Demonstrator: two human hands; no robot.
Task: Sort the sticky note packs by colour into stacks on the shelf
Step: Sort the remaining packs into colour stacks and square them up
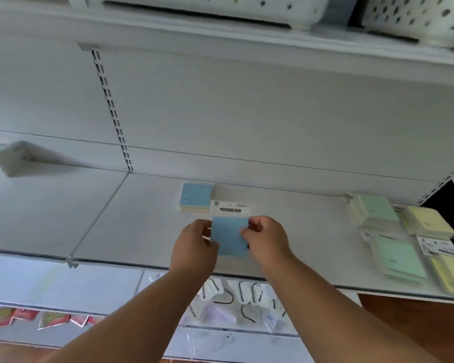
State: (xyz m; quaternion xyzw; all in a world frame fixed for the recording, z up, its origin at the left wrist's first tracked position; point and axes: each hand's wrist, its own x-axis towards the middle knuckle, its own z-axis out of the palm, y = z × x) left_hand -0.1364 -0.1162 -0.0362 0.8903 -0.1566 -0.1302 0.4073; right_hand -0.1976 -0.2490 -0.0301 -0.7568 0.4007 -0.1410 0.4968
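I hold a blue pack (230, 235) in both hands, left hand (194, 244) pinching its left edge and right hand (266, 238) its right, each grip narrow on the pack. Its long axis runs away from me, barcode tab leading. The blue stack (195, 197) lies just beyond it and slightly left on the shelf (147, 218), so my left hand is nearer.

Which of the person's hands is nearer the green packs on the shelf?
The right hand. It sits between the held blue pack and the green packs; the left hand is on the blue pack's far side.
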